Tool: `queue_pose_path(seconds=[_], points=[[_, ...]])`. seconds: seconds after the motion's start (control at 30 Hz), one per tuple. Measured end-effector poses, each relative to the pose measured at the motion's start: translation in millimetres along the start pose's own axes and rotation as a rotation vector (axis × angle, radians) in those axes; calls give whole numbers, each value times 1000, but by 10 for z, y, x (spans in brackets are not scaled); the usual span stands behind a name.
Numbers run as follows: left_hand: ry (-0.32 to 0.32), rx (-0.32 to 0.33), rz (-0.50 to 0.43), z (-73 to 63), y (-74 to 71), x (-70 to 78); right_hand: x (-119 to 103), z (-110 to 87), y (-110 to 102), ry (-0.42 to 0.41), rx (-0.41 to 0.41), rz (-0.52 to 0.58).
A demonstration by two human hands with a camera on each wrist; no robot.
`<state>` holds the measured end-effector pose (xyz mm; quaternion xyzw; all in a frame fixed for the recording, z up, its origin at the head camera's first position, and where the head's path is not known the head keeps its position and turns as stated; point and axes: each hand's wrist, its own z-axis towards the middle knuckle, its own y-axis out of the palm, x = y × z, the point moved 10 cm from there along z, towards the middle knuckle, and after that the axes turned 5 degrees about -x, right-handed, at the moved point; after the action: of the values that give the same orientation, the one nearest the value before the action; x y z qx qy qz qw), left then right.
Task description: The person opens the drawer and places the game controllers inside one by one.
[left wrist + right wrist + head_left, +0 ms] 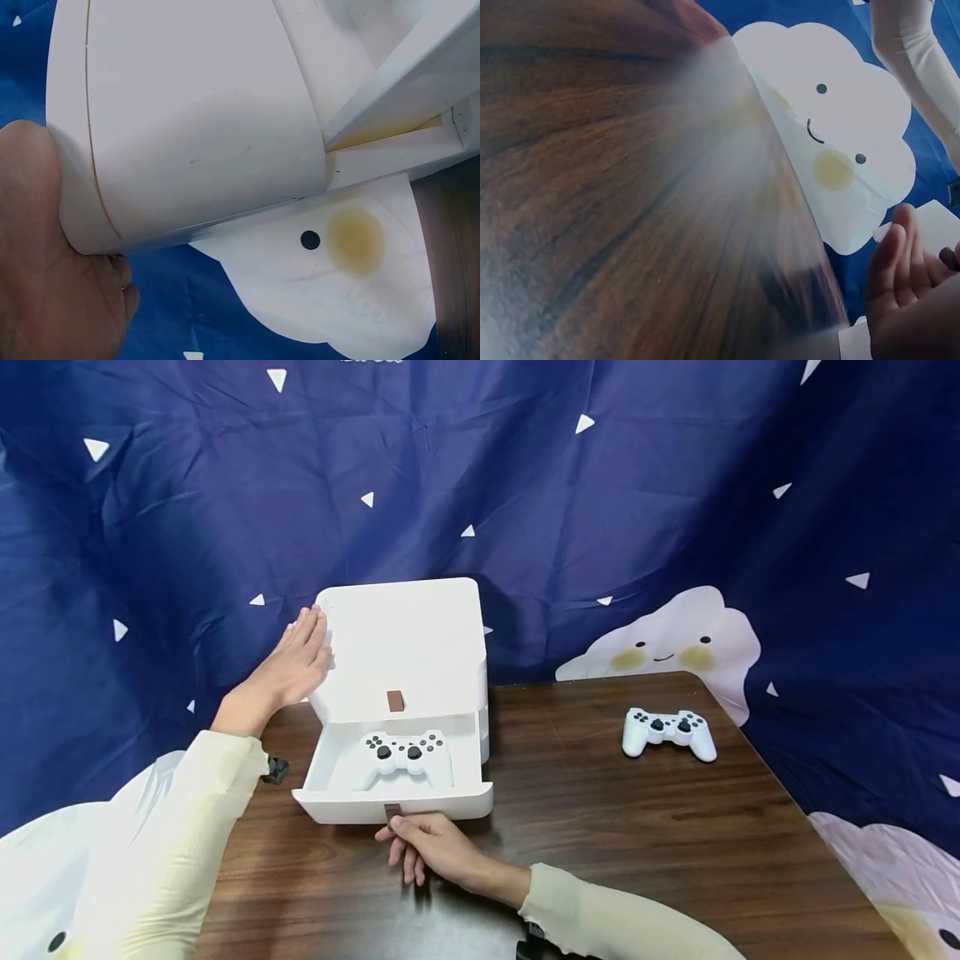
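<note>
A white drawer box (pixel 405 631) stands at the back of the table, its lower drawer (pixel 450 807) pulled out. Inside that drawer lies a white game controller (pixel 408 766) with black sticks. My left hand (pixel 296 664) presses against the box's left side with straight fingers; in the left wrist view the hand (pixel 52 292) lies along the box's edge. Thumb and forefinger of my right hand (pixel 442 853) pinch the brown pull tab (pixel 392 811) on the drawer front, the other fingers loosely bent below it. The right hand (pixel 911 300) also shows at the right wrist view's edge.
Another white game controller (pixel 667 733) lies to the right on the dark wooden table (pixel 600 827). The upper drawer, with its own brown tab (pixel 395 701), is closed. A blue curtain (pixel 420 468) with clouds and white triangles hangs behind the table.
</note>
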<state>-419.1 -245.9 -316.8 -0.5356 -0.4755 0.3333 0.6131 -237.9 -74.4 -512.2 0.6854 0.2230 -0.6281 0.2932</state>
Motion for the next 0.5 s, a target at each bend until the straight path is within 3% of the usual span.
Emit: queue_pose_path(seconds=[0.13, 0.33, 0.5], points=[[8, 8, -5, 7, -12, 7, -30, -5, -62, -15, 73, -52], [1, 8, -4, 7, -5, 3, -113, -1, -28, -20, 85, -80], [-2, 6, -17, 0, 8, -9, -176, -11, -48, 1, 157, -184]])
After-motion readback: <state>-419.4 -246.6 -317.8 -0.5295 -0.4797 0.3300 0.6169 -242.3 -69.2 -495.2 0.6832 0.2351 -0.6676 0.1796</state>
